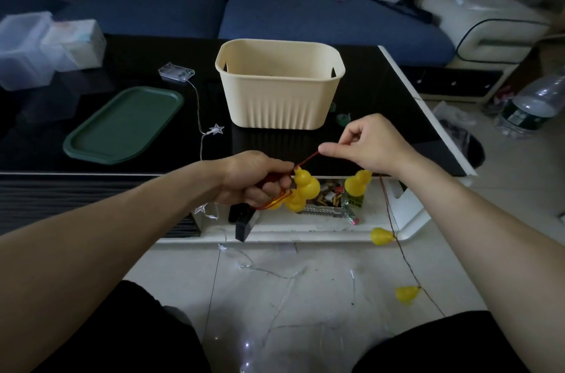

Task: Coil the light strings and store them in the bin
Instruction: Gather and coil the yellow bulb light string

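We see the left hand (pixel 260 178) gripping gathered loops of the red-wired string of yellow gourd lights (pixel 305 189), while the right hand (pixel 363 143), up and to its right, pinches the taut wire. The uncoiled remainder trails down to the near right, across the floor. The cream bin (pixel 279 103) stands just beyond both hands, on the black table (pixel 382 103).
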The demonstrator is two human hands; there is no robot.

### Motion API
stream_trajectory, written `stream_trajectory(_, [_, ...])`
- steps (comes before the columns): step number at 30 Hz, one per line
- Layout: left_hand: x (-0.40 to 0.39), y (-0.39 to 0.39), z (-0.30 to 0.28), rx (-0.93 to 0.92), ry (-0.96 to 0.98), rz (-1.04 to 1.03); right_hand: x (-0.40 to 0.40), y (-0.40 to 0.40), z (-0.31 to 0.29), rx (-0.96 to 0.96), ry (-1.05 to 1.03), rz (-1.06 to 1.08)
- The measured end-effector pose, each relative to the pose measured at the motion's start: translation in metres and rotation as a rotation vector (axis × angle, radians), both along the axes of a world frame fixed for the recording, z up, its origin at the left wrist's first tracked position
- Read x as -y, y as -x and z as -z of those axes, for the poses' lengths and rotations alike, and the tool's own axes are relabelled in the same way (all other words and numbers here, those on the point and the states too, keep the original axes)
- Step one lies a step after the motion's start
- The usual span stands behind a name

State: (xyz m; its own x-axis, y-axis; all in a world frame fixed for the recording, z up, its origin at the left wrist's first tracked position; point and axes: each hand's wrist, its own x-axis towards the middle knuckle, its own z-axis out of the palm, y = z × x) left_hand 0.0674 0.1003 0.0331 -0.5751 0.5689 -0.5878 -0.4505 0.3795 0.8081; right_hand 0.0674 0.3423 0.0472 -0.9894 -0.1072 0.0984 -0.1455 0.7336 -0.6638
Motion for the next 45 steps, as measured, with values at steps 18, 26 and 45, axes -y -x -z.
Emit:
stream_trajectory(18, [-0.006, -0.001, -0.005, -0.098, -0.261, -0.158, -0.001, 0.003, 0.002, -0.253, 0.129, 0.21])
stream_trajectory(26, [-0.011, -0.004, -0.014, 0.004, -0.289, -0.22, -0.001, 0.0, 0.004, -0.211, 0.112, 0.237])
stream_trajectory(45, [-0.009, -0.01, -0.024, 0.032, -0.69, -0.58, 0.069, -0.031, 0.004, 0.347, -0.136, -0.396])
